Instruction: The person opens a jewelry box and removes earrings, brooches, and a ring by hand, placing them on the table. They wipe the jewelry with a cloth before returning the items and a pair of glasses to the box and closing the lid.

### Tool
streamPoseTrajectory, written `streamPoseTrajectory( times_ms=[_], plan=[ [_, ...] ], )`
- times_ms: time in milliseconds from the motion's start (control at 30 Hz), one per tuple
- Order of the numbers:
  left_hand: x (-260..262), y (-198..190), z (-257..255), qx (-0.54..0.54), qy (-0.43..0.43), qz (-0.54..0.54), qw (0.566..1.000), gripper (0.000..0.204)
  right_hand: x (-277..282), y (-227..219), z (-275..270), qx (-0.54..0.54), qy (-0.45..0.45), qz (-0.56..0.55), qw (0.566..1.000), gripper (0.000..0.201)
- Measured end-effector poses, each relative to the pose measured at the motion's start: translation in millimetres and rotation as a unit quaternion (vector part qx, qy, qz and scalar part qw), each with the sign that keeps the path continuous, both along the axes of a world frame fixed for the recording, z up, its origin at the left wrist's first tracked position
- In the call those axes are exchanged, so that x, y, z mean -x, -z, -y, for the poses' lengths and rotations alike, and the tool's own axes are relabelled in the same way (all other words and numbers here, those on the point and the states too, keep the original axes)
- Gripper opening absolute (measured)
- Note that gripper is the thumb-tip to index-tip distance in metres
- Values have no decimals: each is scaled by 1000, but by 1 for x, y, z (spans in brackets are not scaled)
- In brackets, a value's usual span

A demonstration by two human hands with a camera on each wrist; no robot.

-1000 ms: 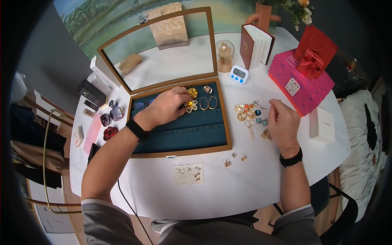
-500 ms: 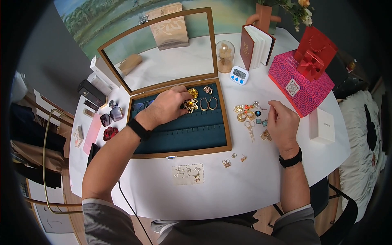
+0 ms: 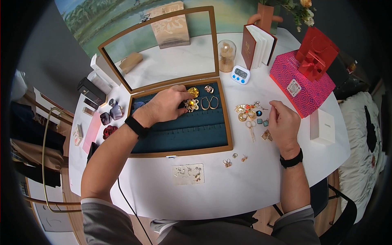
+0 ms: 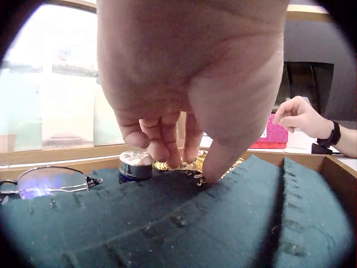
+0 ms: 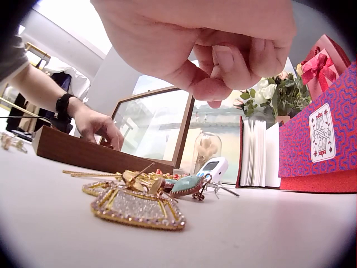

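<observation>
My left hand (image 3: 166, 106) reaches palm down into an open wooden jewelry box (image 3: 230, 134) lined with dark teal fabric. Its thumb and fingertips pinch the edge of a gold flower brooch (image 3: 191, 104) with a yellow centre. Beyond the brooch sits a round yellow-gold piece (image 3: 193, 92); a pair of teardrop hoop earrings (image 3: 213, 102) lies to its right. Above the table, my right hand (image 3: 282, 124) hovers with fingers loosely curled and nothing visible in them. Below it lie loose earrings, including a glittery gold-edged one (image 5: 139, 209) and a green-stone one (image 5: 187, 184).
The box's glass lid (image 3: 163, 53) stands raised at the back. An earring card (image 3: 188, 174) lies in front of the box. To the right are a timer (image 3: 240, 75), a pink patterned box (image 3: 300, 81) and a white box (image 3: 322, 126). Sunglasses (image 3: 111, 116) sit at left.
The gold flower brooch, tilted and partly turned at first, now lies flatter beside the left fingertips. Both hands stay almost in place; the head view shifts slightly.
</observation>
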State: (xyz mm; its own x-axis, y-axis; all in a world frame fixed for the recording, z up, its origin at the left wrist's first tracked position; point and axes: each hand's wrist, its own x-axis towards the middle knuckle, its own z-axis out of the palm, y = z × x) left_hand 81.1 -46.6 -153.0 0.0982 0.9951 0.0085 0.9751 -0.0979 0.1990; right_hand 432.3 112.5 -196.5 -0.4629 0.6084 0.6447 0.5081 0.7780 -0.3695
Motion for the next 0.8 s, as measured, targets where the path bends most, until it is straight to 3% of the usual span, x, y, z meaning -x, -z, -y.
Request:
streamPoseTrajectory(
  times_ms=[800],
  plan=[
    [-1,-12,1,24,-5,-11,1000,45,-2,-3,-2,2,12,-27,1000,11]
  ],
)
